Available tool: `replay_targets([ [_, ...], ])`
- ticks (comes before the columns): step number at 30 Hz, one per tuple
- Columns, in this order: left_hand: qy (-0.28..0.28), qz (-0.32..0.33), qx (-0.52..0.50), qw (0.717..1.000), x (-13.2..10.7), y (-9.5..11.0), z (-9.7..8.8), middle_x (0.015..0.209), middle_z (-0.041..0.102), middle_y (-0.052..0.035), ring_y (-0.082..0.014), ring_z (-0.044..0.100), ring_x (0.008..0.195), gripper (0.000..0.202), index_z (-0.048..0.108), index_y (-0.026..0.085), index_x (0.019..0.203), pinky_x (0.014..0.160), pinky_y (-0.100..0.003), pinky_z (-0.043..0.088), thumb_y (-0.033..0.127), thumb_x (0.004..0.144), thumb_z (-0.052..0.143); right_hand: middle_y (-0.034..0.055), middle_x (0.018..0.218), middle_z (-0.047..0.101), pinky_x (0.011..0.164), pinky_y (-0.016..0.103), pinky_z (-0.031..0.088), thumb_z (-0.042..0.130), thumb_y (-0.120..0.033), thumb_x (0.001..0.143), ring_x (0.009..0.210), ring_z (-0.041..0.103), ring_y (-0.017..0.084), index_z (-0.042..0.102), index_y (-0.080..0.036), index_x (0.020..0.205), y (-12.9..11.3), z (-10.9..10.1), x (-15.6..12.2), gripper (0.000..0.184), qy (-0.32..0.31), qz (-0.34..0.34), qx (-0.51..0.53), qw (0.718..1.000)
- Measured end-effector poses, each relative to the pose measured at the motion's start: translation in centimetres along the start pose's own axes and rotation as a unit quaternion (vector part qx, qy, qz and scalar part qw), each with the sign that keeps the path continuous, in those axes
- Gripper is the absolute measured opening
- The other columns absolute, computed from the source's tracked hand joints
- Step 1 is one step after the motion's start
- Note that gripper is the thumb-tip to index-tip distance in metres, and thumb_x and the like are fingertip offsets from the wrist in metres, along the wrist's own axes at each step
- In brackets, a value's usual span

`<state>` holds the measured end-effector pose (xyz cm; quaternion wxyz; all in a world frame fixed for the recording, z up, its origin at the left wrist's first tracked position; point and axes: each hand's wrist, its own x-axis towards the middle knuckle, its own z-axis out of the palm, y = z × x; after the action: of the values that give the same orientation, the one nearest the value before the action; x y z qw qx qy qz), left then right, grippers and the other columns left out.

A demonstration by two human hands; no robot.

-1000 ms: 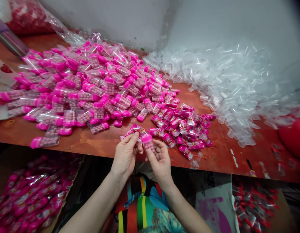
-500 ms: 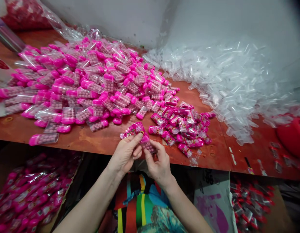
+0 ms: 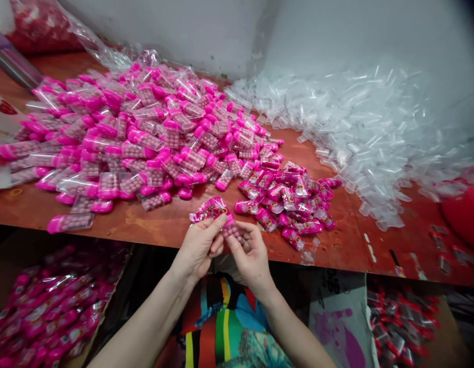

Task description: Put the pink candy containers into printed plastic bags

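Note:
My left hand pinches a printed pink sleeve at the front edge of the red-brown table. My right hand grips a small clear candy case with a pink cap, pressed against that sleeve. Both hands are closed around these pieces. A large heap of unwrapped pink-capped candy cases fills the table's left and middle. A smaller pile of sleeved cases lies just right of my hands.
A wide drift of clear plastic sleeves covers the back right. A box of finished pink packs sits below the table on the left, another bin below right. A red object lies at the far right.
The sleeve in my left hand has come over the case's pink cap; my hands have drawn closer together and stayed at the table's front edge.

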<state>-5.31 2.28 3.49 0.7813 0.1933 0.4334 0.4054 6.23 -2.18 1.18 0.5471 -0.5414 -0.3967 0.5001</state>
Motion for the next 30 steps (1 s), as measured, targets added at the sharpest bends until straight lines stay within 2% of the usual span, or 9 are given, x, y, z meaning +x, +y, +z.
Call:
replay_targets([
  [3,-0.028,-0.008,-0.008,1.0,0.0,0.0,-0.3,0.037,0.033,0.0102,-0.0014,0.018,0.034,0.032,0.058,0.014,0.069,0.038,-0.017,0.015,0.041,0.082,0.067,0.0044,0.097,0.068,0.088,0.037,0.055,0.069,-0.031,0.082,0.091,0.068,0.018,0.057,-0.021,0.107,-0.6,-0.1,0.3,0.029,-0.014,0.051,0.052,0.997],
  [6,-0.037,-0.012,-0.007,0.999,-0.2,-0.5,-0.4,0.037,0.034,0.0098,-0.0015,0.019,0.034,0.034,0.056,0.014,0.068,0.038,-0.017,0.016,0.043,0.083,0.066,0.0051,0.099,0.068,0.087,0.036,0.055,0.069,-0.031,0.083,0.092,0.067,0.018,0.057,-0.021,0.107,-0.6,0.0,0.2,0.029,-0.004,0.039,0.041,0.998],
  [13,0.038,0.024,0.009,0.999,-0.6,-1.4,0.4,0.034,0.035,0.0092,-0.0032,0.024,0.032,0.036,0.052,0.016,0.065,0.037,-0.018,0.016,0.044,0.077,0.072,0.0048,0.1,0.065,0.086,0.033,0.054,0.066,-0.029,0.085,0.094,0.066,0.017,0.053,-0.023,0.108,0.3,0.0,0.0,0.027,0.0,0.003,-0.007,1.0],
  [16,0.002,-0.008,0.012,1.0,-0.6,-0.8,0.0,0.035,0.035,0.0088,-0.0032,0.022,0.033,0.037,0.054,0.015,0.064,0.038,-0.018,0.017,0.046,0.079,0.068,0.0007,0.089,0.066,0.068,0.026,0.054,0.068,-0.031,0.083,0.076,0.066,0.013,0.05,-0.023,0.105,-0.4,-0.4,0.4,0.03,-0.039,0.058,0.046,0.996],
  [18,-0.021,-0.004,0.031,0.999,-0.5,-0.4,-0.2,0.037,0.039,0.0061,-0.005,0.03,0.036,0.04,0.055,0.015,0.062,0.039,-0.019,0.022,0.049,0.083,0.062,-0.0034,0.08,0.064,0.05,0.02,0.046,0.068,-0.033,0.083,0.055,0.057,0.008,0.048,-0.024,0.104,-0.9,-0.6,0.6,0.03,-0.074,0.091,0.088,0.989],
  [20,-0.024,0.018,0.066,0.997,-0.4,-0.5,-0.3,0.037,0.042,0.0039,-0.0069,0.038,0.038,0.043,0.054,0.015,0.06,0.042,-0.019,0.027,0.05,0.084,0.06,-0.0057,0.075,0.061,0.044,0.018,0.039,0.067,-0.034,0.084,0.047,0.05,0.006,0.046,-0.024,0.103,-1.0,-0.7,0.8,0.03,-0.09,0.097,0.107,0.985],
  [24,0.045,0.044,0.124,0.99,-0.5,-1.6,0.1,0.035,0.041,0.0066,-0.0051,0.032,0.034,0.038,0.051,0.017,0.061,0.038,-0.019,0.022,0.046,0.077,0.07,-0.0012,0.087,0.063,0.069,0.025,0.051,0.066,-0.028,0.084,0.076,0.064,0.012,0.045,-0.025,0.109,-0.4,-0.5,0.7,0.032,-0.04,0.039,0.032,0.998],
  [26,0.073,0.04,0.12,0.989,-0.7,-2.0,0.4,0.035,0.038,0.0084,-0.0048,0.028,0.031,0.036,0.053,0.017,0.065,0.036,-0.019,0.017,0.046,0.075,0.071,0.0014,0.094,0.064,0.081,0.029,0.051,0.065,-0.025,0.085,0.089,0.064,0.015,0.045,-0.025,0.115,-0.2,-0.4,0.7,0.036,-0.028,0.005,-0.013,1.0],
  [30,0.063,0.025,0.079,0.995,-1.0,-1.3,0.5,0.036,0.035,0.01,-0.0036,0.026,0.032,0.036,0.051,0.018,0.066,0.036,-0.018,0.017,0.045,0.075,0.073,0.0001,0.089,0.065,0.077,0.028,0.051,0.066,-0.026,0.084,0.085,0.065,0.014,0.044,-0.025,0.114,-0.4,-0.7,1.0,0.038,-0.07,0.035,0.017,0.997],
])
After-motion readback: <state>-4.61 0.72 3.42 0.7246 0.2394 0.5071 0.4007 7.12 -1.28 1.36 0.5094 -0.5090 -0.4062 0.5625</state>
